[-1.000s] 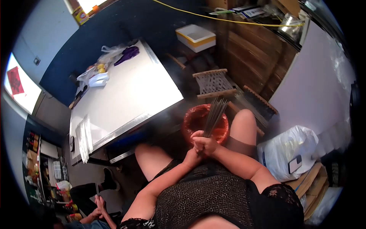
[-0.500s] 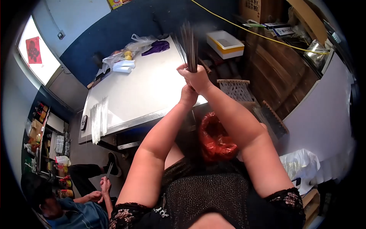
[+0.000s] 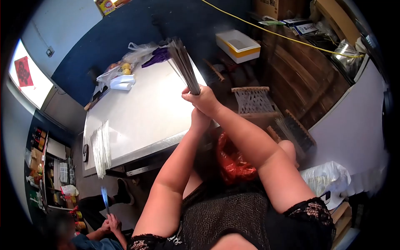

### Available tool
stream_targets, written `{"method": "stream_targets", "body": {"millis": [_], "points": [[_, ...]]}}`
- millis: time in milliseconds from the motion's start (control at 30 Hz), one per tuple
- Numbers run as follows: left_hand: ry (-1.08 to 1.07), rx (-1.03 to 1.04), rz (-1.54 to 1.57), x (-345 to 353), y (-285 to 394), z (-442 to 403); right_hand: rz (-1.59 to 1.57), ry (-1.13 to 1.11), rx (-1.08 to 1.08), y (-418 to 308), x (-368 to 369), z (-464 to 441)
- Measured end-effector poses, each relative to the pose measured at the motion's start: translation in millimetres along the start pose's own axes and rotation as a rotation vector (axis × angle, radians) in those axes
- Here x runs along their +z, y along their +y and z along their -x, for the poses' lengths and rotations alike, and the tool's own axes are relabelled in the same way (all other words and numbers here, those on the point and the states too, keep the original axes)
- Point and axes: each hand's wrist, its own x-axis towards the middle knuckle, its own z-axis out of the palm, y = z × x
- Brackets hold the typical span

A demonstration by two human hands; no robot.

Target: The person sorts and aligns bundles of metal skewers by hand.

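Observation:
A bundle of thin dark sticks (image 3: 184, 66) fans upward and leans left over the right part of the white table (image 3: 141, 110). My right hand (image 3: 203, 101) is wrapped round its lower end. Just below, my left hand (image 3: 200, 118) is closed against the right one, at the bottom of the bundle; the lower hand's fingers are mostly hidden. Below my right forearm is a red plastic bag (image 3: 233, 160), open at the top. Many pale thin sticks (image 3: 101, 149) lie on the table's left front corner.
At the lower left a co-worker's hands (image 3: 111, 225) hold a thin bundle. A woven stool (image 3: 255, 101), a white and yellow tub (image 3: 237, 45) and a wooden panel (image 3: 296, 68) stand at the right. A clear bag (image 3: 327, 178) lies lower right.
Both my hands rose from above the red bag to over the table with the dark sticks, then moved slightly down and left as the bundle tilted left.

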Motion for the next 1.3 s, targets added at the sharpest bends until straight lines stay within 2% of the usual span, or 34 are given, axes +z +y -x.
{"method": "stream_targets", "body": {"millis": [67,200,267,400,500,600,667,700,800,967,1133,1233,1300], "points": [[-0.002,0.061,-0.108,-2.7,-5.1,-2.6,0.036,0.023,-0.079,7.6,-0.9,4.0],[-0.039,0.081,-0.090,-1.3,-4.9,-2.0,-0.088,0.071,-0.079,16.5,-4.7,12.3],[-0.020,0.168,-0.151,-0.4,1.2,0.7,-0.066,0.088,-0.099,12.3,-5.2,11.7],[0.073,0.104,-0.046,5.1,-10.9,-3.2,-0.027,0.104,-0.153,10.7,-1.6,9.9],[0.047,0.155,-0.177,1.0,-7.5,-1.8,-0.003,0.100,-0.152,19.0,0.4,9.9],[0.088,0.143,-0.108,1.2,-4.6,-1.0,-0.034,0.114,-0.173,15.1,3.2,8.4],[0.086,0.173,-0.163,-1.1,7.7,1.0,0.060,0.122,-0.242,9.2,4.4,10.6],[0.083,0.199,-0.215,-2.1,12.7,2.7,0.055,0.117,-0.235,9.5,4.8,12.0],[0.015,0.110,-0.220,-3.6,7.7,3.4,0.000,0.109,-0.141,11.8,1.9,14.2],[0.021,0.107,-0.171,-0.2,1.6,-0.4,0.029,0.155,-0.173,10.5,1.6,17.9],[0.012,0.072,-0.133,1.4,-1.7,-0.9,0.001,0.169,-0.118,13.9,1.2,12.6],[0.040,0.053,-0.072,5.8,3.7,13.3,0.106,0.142,-0.152,4.5,-0.3,23.4],[0.138,0.015,0.060,12.1,29.7,24.4,-0.334,0.005,0.173,-9.2,-8.0,28.0]]}}
